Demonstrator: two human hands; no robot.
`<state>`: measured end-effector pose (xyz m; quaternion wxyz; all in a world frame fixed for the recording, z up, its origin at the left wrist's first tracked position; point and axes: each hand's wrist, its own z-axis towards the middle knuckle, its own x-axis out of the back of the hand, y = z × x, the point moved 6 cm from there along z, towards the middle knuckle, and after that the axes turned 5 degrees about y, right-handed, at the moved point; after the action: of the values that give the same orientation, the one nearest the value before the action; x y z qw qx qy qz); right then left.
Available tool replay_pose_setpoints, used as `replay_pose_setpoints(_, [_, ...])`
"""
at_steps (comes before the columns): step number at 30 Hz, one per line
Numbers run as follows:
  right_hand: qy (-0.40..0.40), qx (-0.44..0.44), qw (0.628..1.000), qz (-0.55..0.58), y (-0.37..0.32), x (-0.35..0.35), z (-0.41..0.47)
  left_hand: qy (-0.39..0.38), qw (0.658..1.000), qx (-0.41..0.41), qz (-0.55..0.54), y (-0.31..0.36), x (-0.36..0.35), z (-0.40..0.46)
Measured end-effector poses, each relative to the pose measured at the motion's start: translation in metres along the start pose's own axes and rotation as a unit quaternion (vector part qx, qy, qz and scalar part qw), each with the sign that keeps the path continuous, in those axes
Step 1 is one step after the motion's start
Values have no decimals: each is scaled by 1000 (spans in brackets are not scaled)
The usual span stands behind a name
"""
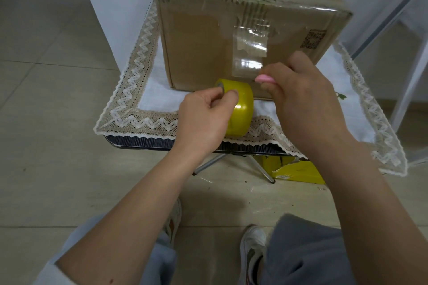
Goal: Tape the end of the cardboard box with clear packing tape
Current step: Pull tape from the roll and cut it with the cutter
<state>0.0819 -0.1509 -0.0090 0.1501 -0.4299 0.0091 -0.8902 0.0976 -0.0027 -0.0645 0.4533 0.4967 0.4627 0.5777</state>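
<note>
A brown cardboard box (pixel 199 39) stands on a small table with its near face toward me. A strip of clear tape (pixel 251 53) runs down that face from the top edge to a yellowish tape roll (pixel 243 109). My left hand (pixel 203 120) grips the roll just in front of the box's lower edge. My right hand (pixel 301 97) holds a pink tool (pixel 264 79), whose tip is at the lower end of the strip, between roll and box.
A white cloth with lace trim (pixel 139 109) covers the folding table (pixel 143 143). A torn yellow package (pixel 298 171) lies on the tiled floor under it. A white wall corner is at back left, a metal frame (pixel 391 14) at right. My shoes show below.
</note>
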Motion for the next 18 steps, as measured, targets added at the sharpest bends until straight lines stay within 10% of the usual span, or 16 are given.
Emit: replay_pose_setpoints(18, [40, -93, 984, 149, 34, 1, -10, 24, 999, -36, -29, 13, -11, -8])
